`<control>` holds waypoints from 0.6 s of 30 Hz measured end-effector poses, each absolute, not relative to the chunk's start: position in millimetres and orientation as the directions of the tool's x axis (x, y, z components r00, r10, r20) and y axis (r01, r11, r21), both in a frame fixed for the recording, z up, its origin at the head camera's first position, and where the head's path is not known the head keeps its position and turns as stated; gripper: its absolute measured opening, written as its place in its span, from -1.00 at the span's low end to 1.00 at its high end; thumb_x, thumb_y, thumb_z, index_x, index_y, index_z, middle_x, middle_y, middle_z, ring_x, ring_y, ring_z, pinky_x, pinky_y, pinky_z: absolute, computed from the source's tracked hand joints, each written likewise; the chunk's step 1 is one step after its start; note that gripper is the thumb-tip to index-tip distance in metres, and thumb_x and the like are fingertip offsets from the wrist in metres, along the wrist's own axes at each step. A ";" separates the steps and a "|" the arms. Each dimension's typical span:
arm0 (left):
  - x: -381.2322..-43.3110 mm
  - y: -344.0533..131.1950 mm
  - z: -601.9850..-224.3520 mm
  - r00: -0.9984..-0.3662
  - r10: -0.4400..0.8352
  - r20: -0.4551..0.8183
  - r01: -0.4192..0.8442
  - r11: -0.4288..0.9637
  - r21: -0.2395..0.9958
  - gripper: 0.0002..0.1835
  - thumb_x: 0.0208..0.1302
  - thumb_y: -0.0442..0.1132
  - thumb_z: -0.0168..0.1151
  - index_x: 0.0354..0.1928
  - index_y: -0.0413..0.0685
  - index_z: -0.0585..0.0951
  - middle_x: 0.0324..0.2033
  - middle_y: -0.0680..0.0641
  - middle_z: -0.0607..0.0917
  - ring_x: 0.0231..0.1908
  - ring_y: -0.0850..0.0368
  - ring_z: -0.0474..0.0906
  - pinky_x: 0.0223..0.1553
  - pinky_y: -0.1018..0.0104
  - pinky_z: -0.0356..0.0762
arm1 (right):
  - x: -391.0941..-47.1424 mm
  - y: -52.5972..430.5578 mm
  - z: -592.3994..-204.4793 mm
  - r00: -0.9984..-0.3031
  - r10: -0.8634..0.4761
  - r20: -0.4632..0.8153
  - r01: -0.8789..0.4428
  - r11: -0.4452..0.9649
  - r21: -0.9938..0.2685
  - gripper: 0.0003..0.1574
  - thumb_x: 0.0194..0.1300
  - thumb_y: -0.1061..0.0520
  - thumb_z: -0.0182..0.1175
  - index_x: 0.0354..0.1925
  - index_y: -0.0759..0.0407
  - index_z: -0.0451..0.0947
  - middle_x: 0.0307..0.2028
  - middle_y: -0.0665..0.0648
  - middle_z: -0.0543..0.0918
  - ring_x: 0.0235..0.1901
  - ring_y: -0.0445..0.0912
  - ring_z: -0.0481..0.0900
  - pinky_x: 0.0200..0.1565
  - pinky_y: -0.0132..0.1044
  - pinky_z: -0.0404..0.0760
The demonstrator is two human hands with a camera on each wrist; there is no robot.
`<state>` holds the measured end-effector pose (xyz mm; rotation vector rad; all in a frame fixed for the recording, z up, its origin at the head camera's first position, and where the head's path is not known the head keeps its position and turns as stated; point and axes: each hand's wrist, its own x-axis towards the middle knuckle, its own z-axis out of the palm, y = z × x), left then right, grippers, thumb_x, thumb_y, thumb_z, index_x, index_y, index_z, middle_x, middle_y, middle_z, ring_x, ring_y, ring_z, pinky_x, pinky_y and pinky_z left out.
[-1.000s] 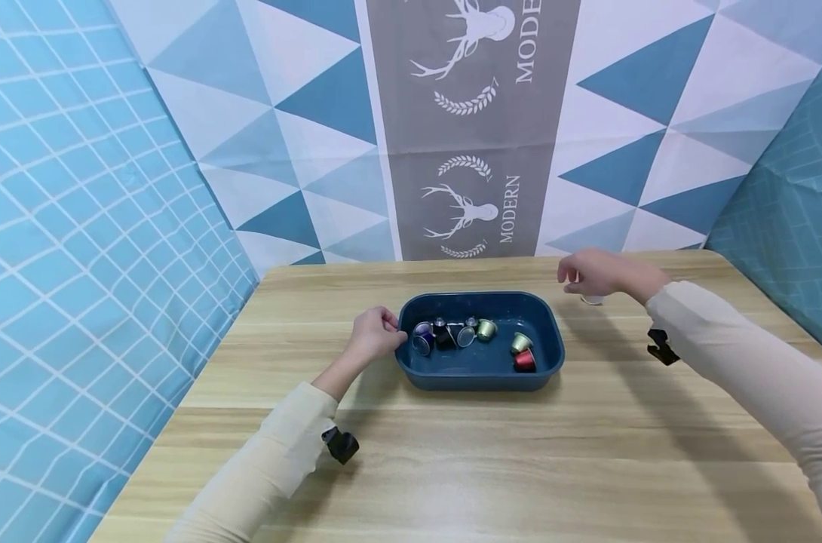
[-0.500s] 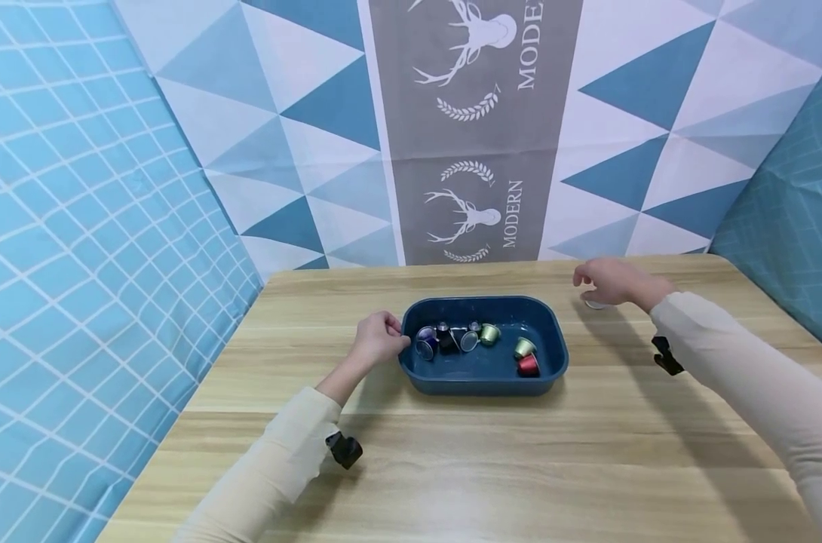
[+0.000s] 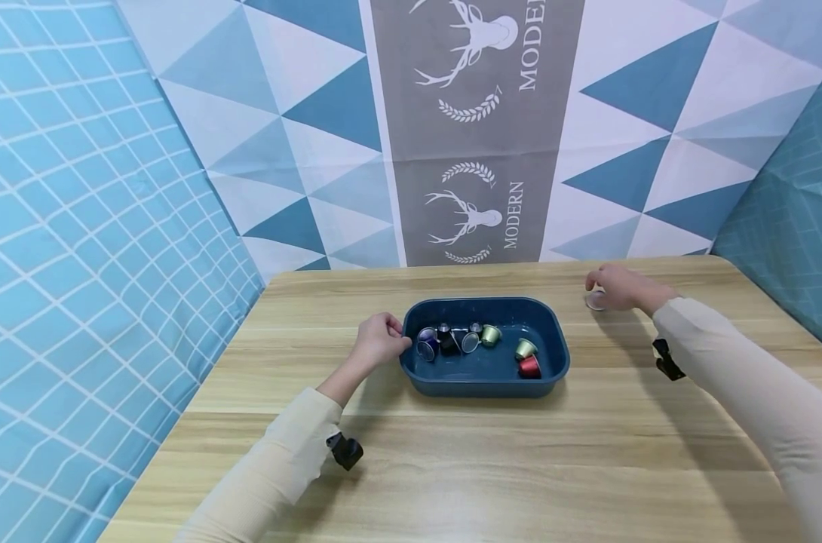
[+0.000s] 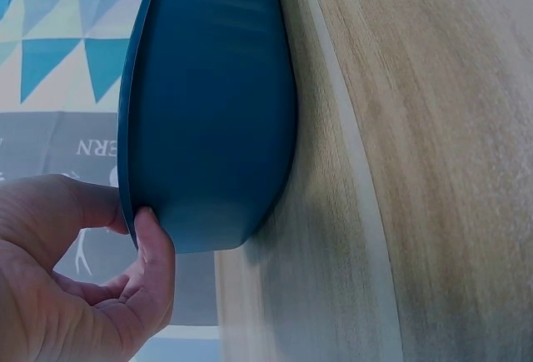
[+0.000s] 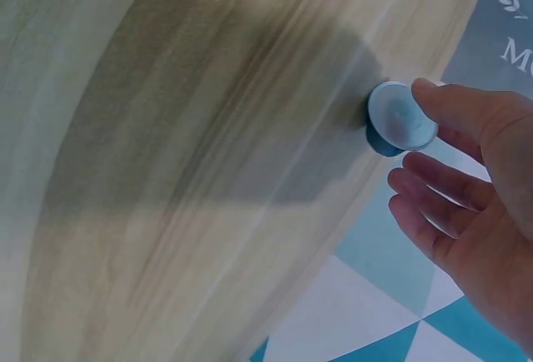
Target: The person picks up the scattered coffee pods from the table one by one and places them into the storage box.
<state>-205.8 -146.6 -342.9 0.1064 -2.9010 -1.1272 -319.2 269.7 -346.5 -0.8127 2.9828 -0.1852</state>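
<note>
A dark blue rectangular tub (image 3: pixel 486 388) stands on the table, with several coffee capsules inside: purple and black ones at the left, light green capsules (image 3: pixel 491 335), and a red capsule (image 3: pixel 529 367) at the right. My left hand (image 3: pixel 378 338) pinches the tub's left rim; the left wrist view shows thumb and finger (image 4: pixel 154 237) on either side of the wall. Over on the right, another capsule (image 5: pixel 401 116) stands lid up on the wood. My right hand (image 5: pixel 475 171) is close round it, thumb at the lid's edge and the other fingers loosely bent beside it.
The wooden table (image 3: pixel 452 467) ends at a patterned cloth backdrop (image 3: pixel 472 136) behind the tub. A blue checked cloth (image 3: pixel 112 226) hangs along the left side and a teal cloth (image 3: pixel 784 219) along the right.
My right hand has moved right and down to the lone capsule, whose lid now shows more. My left hand keeps its hold on the rim. The head view has shifted slightly.
</note>
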 end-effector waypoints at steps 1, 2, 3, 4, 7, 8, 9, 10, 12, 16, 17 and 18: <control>-205.8 -146.5 -342.8 -0.997 -0.074 -0.002 -0.056 0.734 0.677 -0.84 0.09 -0.33 0.33 -0.33 -0.22 0.55 -0.48 -0.02 0.58 -0.46 0.19 0.48 -0.44 0.46 0.42 | -319.3 269.8 -347.1 -0.865 -0.501 -0.017 -0.495 0.859 -0.130 -0.69 0.29 0.22 0.16 -0.07 0.43 0.51 -0.18 0.38 0.55 -0.20 0.16 0.54 -0.12 0.10 0.53; -205.8 -146.5 -342.6 -0.997 -0.075 -0.006 -0.060 0.733 0.677 -0.84 0.09 -0.33 0.33 -0.33 -0.22 0.55 -0.48 -0.02 0.58 -0.46 0.19 0.47 -0.44 0.46 0.42 | -319.8 270.2 -348.1 -0.866 -0.500 -0.019 -0.494 0.859 -0.133 -0.70 0.29 0.22 0.16 -0.08 0.42 0.51 -0.19 0.38 0.56 -0.20 0.15 0.55 -0.12 0.09 0.54; -205.9 -146.3 -342.6 -0.997 -0.076 -0.008 -0.061 0.733 0.678 -0.84 0.10 -0.33 0.33 -0.33 -0.22 0.54 -0.48 -0.02 0.57 -0.46 0.19 0.47 -0.45 0.46 0.42 | -320.6 270.7 -349.3 -0.865 -0.502 -0.018 -0.495 0.858 -0.137 -0.72 0.30 0.23 0.15 -0.09 0.41 0.52 -0.19 0.37 0.57 -0.20 0.15 0.56 -0.12 0.09 0.54; -205.9 -146.3 -342.5 -0.997 -0.077 -0.013 -0.065 0.731 0.679 -0.84 0.10 -0.33 0.33 -0.33 -0.22 0.54 -0.48 -0.02 0.57 -0.46 0.19 0.47 -0.45 0.47 0.42 | -320.8 271.2 -350.5 -0.863 -0.504 -0.017 -0.497 0.856 -0.142 -0.73 0.30 0.23 0.15 -0.10 0.40 0.52 -0.19 0.36 0.58 -0.20 0.15 0.57 -0.12 0.09 0.55; -206.1 -146.3 -342.5 -0.997 -0.079 -0.014 -0.067 0.728 0.682 -0.84 0.10 -0.33 0.33 -0.32 -0.22 0.54 -0.48 -0.02 0.57 -0.46 0.18 0.47 -0.45 0.46 0.42 | -321.2 271.7 -353.4 -0.857 -0.515 -0.006 -0.508 0.847 -0.156 -0.81 0.28 0.27 0.14 -0.15 0.36 0.54 -0.22 0.31 0.61 -0.22 0.13 0.59 -0.12 0.08 0.56; -206.1 -146.5 -342.7 -0.997 -0.077 -0.009 -0.063 0.730 0.680 -0.84 0.09 -0.33 0.33 -0.33 -0.22 0.54 -0.48 -0.03 0.58 -0.46 0.18 0.48 -0.45 0.46 0.42 | -321.5 271.9 -354.3 -0.855 -0.519 -0.002 -0.512 0.844 -0.158 -0.84 0.27 0.29 0.14 -0.17 0.35 0.55 -0.24 0.29 0.62 -0.24 0.11 0.59 -0.14 0.07 0.57; -206.0 -146.6 -342.7 -0.997 -0.077 -0.008 -0.061 0.730 0.680 -0.84 0.09 -0.33 0.33 -0.33 -0.22 0.54 -0.48 -0.03 0.58 -0.46 0.18 0.48 -0.45 0.46 0.42 | -321.4 271.8 -355.1 -0.853 -0.522 0.003 -0.516 0.842 -0.156 -0.86 0.26 0.30 0.15 -0.20 0.33 0.56 -0.26 0.27 0.63 -0.25 0.09 0.59 -0.15 0.06 0.57; -206.0 -146.7 -342.6 -0.997 -0.078 -0.008 -0.063 0.730 0.681 -0.84 0.09 -0.33 0.33 -0.33 -0.22 0.54 -0.48 -0.03 0.58 -0.46 0.18 0.48 -0.45 0.46 0.42 | -321.0 271.4 -355.6 -0.851 -0.524 0.007 -0.519 0.840 -0.157 -0.87 0.24 0.31 0.16 -0.21 0.32 0.57 -0.27 0.26 0.64 -0.27 0.07 0.59 -0.16 0.05 0.57; -206.0 -146.6 -342.5 -0.997 -0.077 -0.007 -0.061 0.732 0.678 -0.84 0.09 -0.33 0.33 -0.33 -0.22 0.54 -0.48 -0.03 0.58 -0.45 0.18 0.48 -0.45 0.46 0.42 | -320.4 270.6 -356.7 -0.848 -0.530 0.016 -0.526 0.837 -0.154 -0.90 0.22 0.33 0.17 -0.25 0.29 0.57 -0.30 0.22 0.64 -0.30 0.02 0.58 -0.19 0.02 0.57; -206.4 -146.5 -341.6 -0.997 -0.078 -0.019 -0.070 0.731 0.679 -0.84 0.11 -0.33 0.33 -0.32 -0.21 0.54 -0.48 -0.02 0.57 -0.46 0.18 0.47 -0.46 0.47 0.42 | -317.9 268.3 -358.8 -0.831 -0.554 0.044 -0.553 0.816 -0.171 -0.90 0.20 0.35 0.19 -0.28 0.26 0.59 -0.33 0.16 0.66 -0.34 -0.04 0.56 -0.22 -0.04 0.56; -206.5 -146.6 -341.4 -0.997 -0.078 -0.021 -0.071 0.731 0.678 -0.84 0.11 -0.33 0.33 -0.32 -0.21 0.54 -0.48 -0.03 0.57 -0.47 0.18 0.47 -0.47 0.47 0.42 | -317.3 267.6 -359.4 -0.826 -0.562 0.051 -0.561 0.810 -0.171 -0.89 0.19 0.36 0.20 -0.28 0.25 0.59 -0.33 0.15 0.65 -0.34 -0.06 0.55 -0.22 -0.05 0.56; -206.7 -146.7 -341.3 -0.997 -0.078 -0.023 -0.073 0.731 0.678 -0.84 0.11 -0.33 0.33 -0.32 -0.21 0.54 -0.47 -0.03 0.57 -0.47 0.18 0.47 -0.47 0.47 0.42 | -316.6 266.9 -360.0 -0.819 -0.570 0.059 -0.571 0.802 -0.177 -0.89 0.19 0.37 0.20 -0.28 0.24 0.59 -0.33 0.14 0.65 -0.35 -0.07 0.53 -0.23 -0.07 0.55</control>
